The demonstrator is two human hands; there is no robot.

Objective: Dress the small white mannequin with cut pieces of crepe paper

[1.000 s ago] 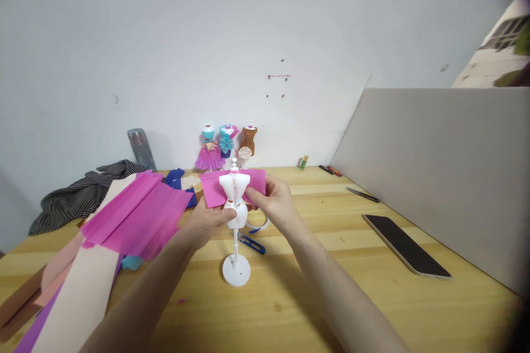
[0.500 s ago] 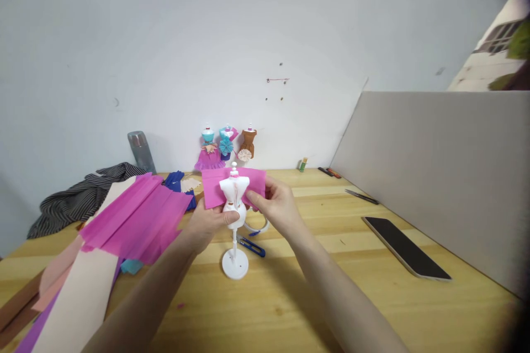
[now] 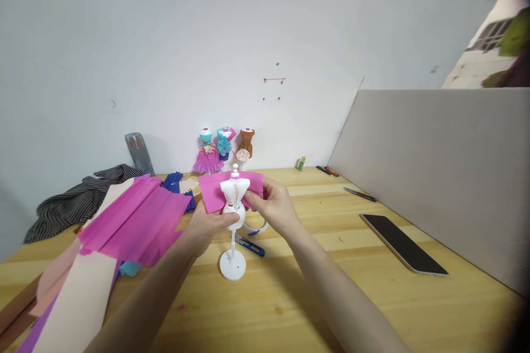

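A small white mannequin on a round-footed stand rises from the wooden table. Behind its torso a magenta paper rectangle is held flat. My left hand wraps around the mannequin's waist with the thumb on its front. My right hand pinches the paper's right edge against the mannequin's side. Blue thread snips and a white tape ring lie just behind the stand.
Pleated magenta crepe paper and beige, pink and brown sheets lie at left, with striped cloth and a grey bottle. Three dressed mannequins stand by the wall. A dark phone, tweezers and a grey divider are at right.
Both hands keep their hold on the mannequin and paper. The paper's left side has tipped slightly; the view has shifted a little to the right.
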